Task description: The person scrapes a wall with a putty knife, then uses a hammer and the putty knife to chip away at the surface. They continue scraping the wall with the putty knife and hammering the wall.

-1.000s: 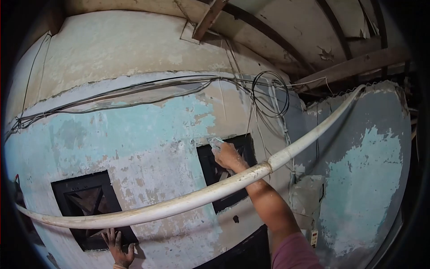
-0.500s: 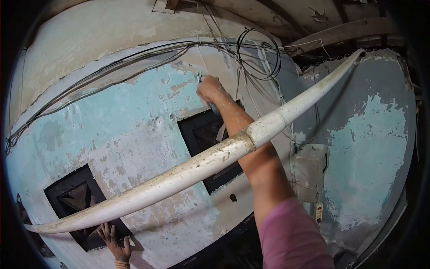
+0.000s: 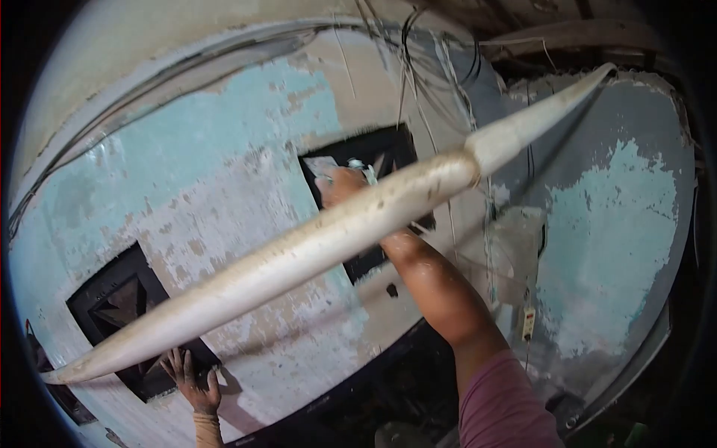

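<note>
My right hand [image 3: 342, 185] is closed around what looks like a scraper [image 3: 321, 166], its pale flat blade sticking out to the left of my fingers. Whitish bits show on the other side of the fist. This hand is in front of the dark upper vent opening [image 3: 396, 145], with the forearm passing behind the white pipe [image 3: 314, 235]. Low on the left, my left hand [image 3: 198, 388] has its fingers spread against the wall by the lower vent opening [image 3: 112, 299]. The wall [image 3: 246, 216] carries flaking turquoise and whitish paint with bare patches.
The long pipe slants across the view between me and the wall. Cables [image 3: 407, 52] hang along the top and down the corner. A power strip [image 3: 529, 325] hangs on the right near a grey box [image 3: 515, 246]. Another peeling wall [image 3: 612, 246] stands at far right.
My right hand has come down from the upper turquoise paint edge to the upper vent opening, and the pale blade now shows. My left hand stays by the lower vent. The view has shifted slightly.
</note>
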`<state>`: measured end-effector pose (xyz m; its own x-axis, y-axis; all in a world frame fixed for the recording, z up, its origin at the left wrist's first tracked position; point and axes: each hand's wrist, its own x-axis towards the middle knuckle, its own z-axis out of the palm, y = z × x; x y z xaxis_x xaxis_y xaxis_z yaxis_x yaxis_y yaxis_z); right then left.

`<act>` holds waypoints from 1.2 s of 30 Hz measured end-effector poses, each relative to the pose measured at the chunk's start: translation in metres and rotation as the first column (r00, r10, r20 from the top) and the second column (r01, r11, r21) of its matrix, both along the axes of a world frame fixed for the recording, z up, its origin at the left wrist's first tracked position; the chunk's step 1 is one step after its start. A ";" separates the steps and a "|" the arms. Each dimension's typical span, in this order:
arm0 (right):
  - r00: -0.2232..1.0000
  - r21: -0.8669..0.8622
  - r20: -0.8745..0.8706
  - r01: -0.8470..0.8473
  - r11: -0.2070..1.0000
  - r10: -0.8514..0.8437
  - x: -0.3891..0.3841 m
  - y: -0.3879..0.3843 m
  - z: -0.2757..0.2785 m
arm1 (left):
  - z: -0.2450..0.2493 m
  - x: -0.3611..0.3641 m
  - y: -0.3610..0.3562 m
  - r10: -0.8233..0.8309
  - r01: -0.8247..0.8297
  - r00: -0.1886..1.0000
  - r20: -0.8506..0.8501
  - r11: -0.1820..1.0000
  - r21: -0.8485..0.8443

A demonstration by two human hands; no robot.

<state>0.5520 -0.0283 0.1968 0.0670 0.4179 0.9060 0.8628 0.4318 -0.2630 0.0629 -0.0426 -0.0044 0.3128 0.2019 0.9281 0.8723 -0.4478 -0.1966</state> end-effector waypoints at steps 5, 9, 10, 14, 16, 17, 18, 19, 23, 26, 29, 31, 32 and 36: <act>0.996 0.242 -0.083 0.009 0.970 0.012 -0.039 -0.025 -0.013 | -0.001 -0.002 0.003 0.022 -0.022 0.999 -0.046 1.000 0.010; 0.986 0.181 0.030 0.157 0.971 -0.165 -0.043 0.016 0.008 | -0.001 -0.004 0.003 -0.003 0.004 0.999 -0.054 1.000 0.016; 0.989 0.199 -0.010 0.144 0.969 -0.145 -0.045 0.015 0.009 | -0.002 -0.005 0.003 -0.009 0.009 0.999 -0.048 1.000 0.012; 0.989 0.317 0.003 0.137 0.938 -0.146 -0.047 0.014 0.017 | 0.000 -0.003 0.001 -0.027 0.027 0.999 -0.021 1.000 0.004; 0.974 0.444 0.047 0.177 0.878 -0.220 -0.040 0.024 0.021 | 0.001 -0.004 0.002 -0.026 0.027 0.999 -0.022 1.000 0.003; 0.970 0.466 0.048 0.190 0.864 -0.239 -0.038 0.028 0.024 | 0.000 -0.004 0.001 -0.027 0.027 0.999 -0.023 1.000 -0.001; 0.976 0.405 0.007 0.196 0.893 -0.217 -0.037 0.032 0.028 | -0.001 -0.005 0.001 -0.035 0.035 0.999 -0.025 0.999 -0.001; 0.980 0.346 -0.037 0.198 0.917 -0.198 -0.036 0.034 0.033 | 0.000 -0.007 0.001 -0.043 0.043 0.999 -0.026 0.999 0.002; 0.991 0.274 -0.014 0.131 0.953 -0.132 -0.033 0.042 0.033 | 0.000 -0.007 -0.001 -0.087 0.087 0.996 0.004 0.996 -0.010; 0.982 0.190 -0.063 0.184 0.964 -0.175 -0.049 0.023 0.032 | 0.000 -0.006 -0.001 -0.076 0.076 0.997 -0.018 0.997 0.010; 0.984 -0.098 -0.089 0.146 0.984 -0.155 -0.036 -0.022 0.052 | -0.001 -0.009 0.000 -0.089 0.089 0.996 -0.022 0.996 0.014; 0.953 0.220 0.038 0.285 0.933 -0.300 -0.012 0.032 0.046 | 0.000 -0.007 -0.001 -0.076 0.077 0.997 -0.021 0.996 0.034; 0.923 0.416 0.055 0.326 0.849 -0.381 -0.021 0.037 0.034 | 0.001 -0.007 -0.001 -0.073 0.074 0.997 -0.027 0.996 0.040; 0.970 0.397 0.154 0.111 0.911 -0.186 0.027 0.105 0.016 | 0.001 -0.004 -0.003 -0.100 0.101 0.995 -0.014 0.994 0.047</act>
